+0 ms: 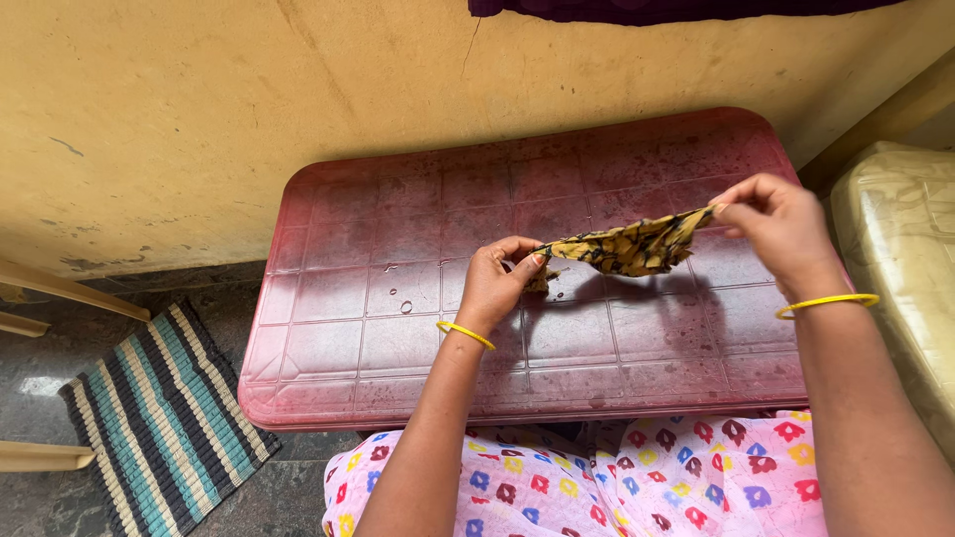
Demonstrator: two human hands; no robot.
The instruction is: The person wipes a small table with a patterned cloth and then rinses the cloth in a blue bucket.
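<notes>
I hold a small yellow cloth with a black pattern (629, 249) stretched between both hands, a little above a red plastic table (398, 328). My left hand (497, 283) pinches the cloth's left end, fingers closed on it. My right hand (781, 229) pinches the right end, held slightly higher. A yellow bangle sits on each wrist. The cloth sags in the middle and casts a shadow on the tabletop.
The table stands against a yellow wall (249, 109). A striped mat (164, 418) lies on the grey floor at the left. A plastic-covered pale object (905, 259) stands at the right. My lap in pink patterned fabric (637, 477) is under the table's near edge.
</notes>
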